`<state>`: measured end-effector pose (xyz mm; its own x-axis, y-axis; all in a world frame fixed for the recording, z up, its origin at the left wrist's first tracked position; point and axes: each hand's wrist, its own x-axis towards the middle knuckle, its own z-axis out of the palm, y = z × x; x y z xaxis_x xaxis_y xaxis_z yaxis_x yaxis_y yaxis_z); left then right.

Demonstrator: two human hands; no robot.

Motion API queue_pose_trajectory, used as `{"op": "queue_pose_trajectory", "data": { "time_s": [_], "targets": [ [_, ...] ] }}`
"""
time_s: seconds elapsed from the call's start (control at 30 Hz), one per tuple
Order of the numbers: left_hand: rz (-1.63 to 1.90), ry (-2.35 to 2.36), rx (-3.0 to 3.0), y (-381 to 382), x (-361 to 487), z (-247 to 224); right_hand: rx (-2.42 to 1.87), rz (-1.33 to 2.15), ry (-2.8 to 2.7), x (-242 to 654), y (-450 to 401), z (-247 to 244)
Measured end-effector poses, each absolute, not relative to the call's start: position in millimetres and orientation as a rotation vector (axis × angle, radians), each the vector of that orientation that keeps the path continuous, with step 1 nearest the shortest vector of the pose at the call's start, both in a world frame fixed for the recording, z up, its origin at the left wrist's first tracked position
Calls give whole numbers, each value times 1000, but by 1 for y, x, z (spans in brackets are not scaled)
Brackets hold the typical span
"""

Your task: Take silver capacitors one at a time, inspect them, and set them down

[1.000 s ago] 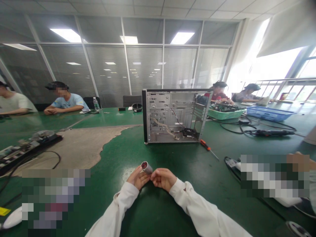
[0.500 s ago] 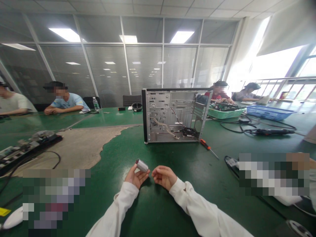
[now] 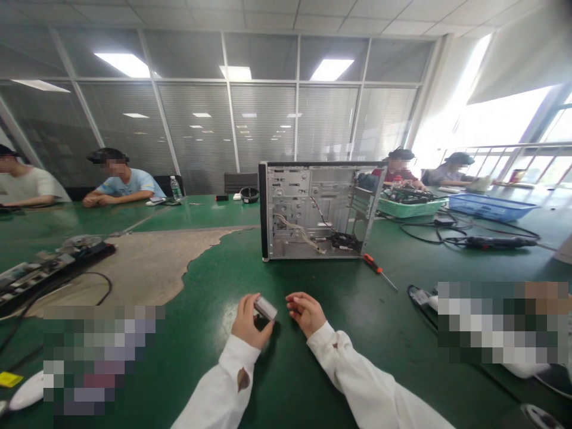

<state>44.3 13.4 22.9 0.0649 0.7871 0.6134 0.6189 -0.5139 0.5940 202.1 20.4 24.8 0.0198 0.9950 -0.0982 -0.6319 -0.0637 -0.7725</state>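
Between the thumb and fingers of my left hand (image 3: 251, 322) is a small silver cylinder (image 3: 267, 308), tilted, with its kind not clear. To its right, my right hand (image 3: 307, 313) hovers apart from the cylinder, fingers curled and thumb close to them; whether anything small sits in them I cannot make out. Beyond both hands an open computer case (image 3: 313, 211) stands upright on the green table (image 3: 214, 274), its side panel off. Loose cables and a black fan (image 3: 344, 240) show inside it. An orange-handled screwdriver (image 3: 379, 271) lies by the case's right corner.
A green basket (image 3: 413, 207) full of parts and a blue basket (image 3: 491, 207) stand at the right, near black cables and a power tool (image 3: 500, 241). At left lies a circuit board (image 3: 58, 262) beside a torn bare patch (image 3: 147, 262). Several people sit around the table.
My left hand has turned over, so its back now faces up and the cylinder points differently. My right hand has shifted slightly right, widening the gap between the hands.
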Motion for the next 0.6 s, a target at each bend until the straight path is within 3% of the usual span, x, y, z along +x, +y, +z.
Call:
{"op": "queue_pose_trajectory", "data": {
  "time_s": [0.27,0.6],
  "targets": [
    [1105,1377,2713,9,39,29,-792,1479,-625,202,22,24],
    [1199,1287,2467,12,43,24,-806,1451,-702,201,21,21]
  ]
}}
